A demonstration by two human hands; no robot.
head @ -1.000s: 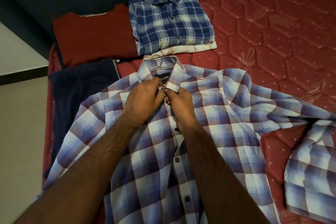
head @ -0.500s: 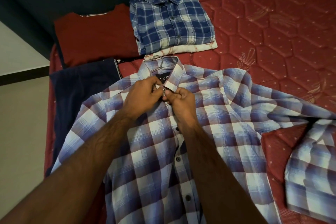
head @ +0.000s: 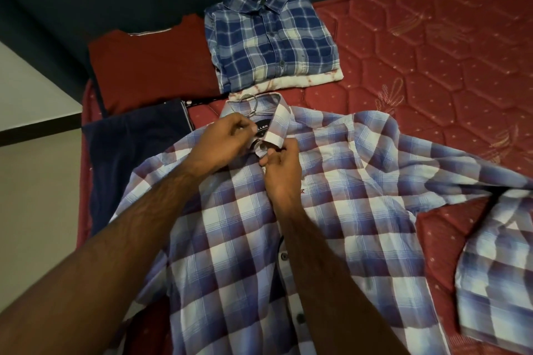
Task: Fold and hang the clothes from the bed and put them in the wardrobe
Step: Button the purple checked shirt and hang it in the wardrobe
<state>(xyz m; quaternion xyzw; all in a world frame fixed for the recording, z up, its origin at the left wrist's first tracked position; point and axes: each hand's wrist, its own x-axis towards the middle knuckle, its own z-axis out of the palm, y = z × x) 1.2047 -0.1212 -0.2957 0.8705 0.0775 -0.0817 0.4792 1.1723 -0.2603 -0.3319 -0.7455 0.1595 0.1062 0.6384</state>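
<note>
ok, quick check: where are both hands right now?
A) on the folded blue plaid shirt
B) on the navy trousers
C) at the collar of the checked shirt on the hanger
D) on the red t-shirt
C: the left hand and right hand both pinch the collar area of the checked shirt, around its top button, just below the hanger hook.

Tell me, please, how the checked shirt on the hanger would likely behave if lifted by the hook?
The checked shirt looks thin and wrinkled, so probably floppy and light. Its sleeve lies folded over, so it would likely dangle. The hanger hook should hold the shoulders in shape.
</note>
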